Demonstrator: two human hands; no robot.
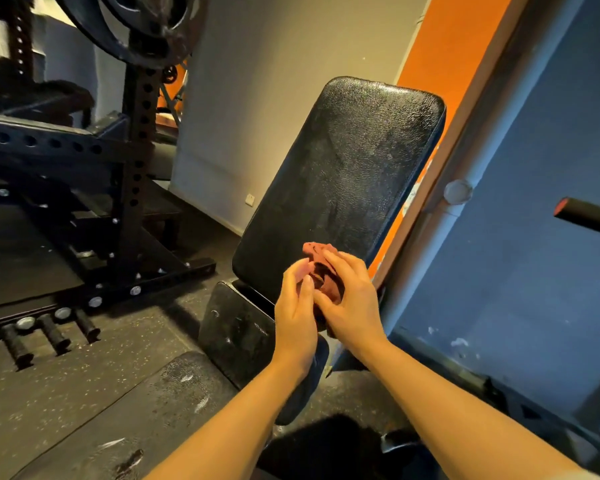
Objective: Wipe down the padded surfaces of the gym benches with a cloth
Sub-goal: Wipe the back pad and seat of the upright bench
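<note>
Against black bench padding [340, 168], both hands [326, 303] grip the bunched red cloth [321, 268].

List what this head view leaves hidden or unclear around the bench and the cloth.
- Cloth: bunched between left hand and right hand; its size and lower part are hidden by the fingers.
- Seat pad: its right side is covered by both hands and forearms.
- Back pad: whether the dull patches are dust or moisture is unclear.
- Weight plate: cut off by the top edge.

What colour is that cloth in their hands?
The cloth is dark red, seen in the head view.
</note>
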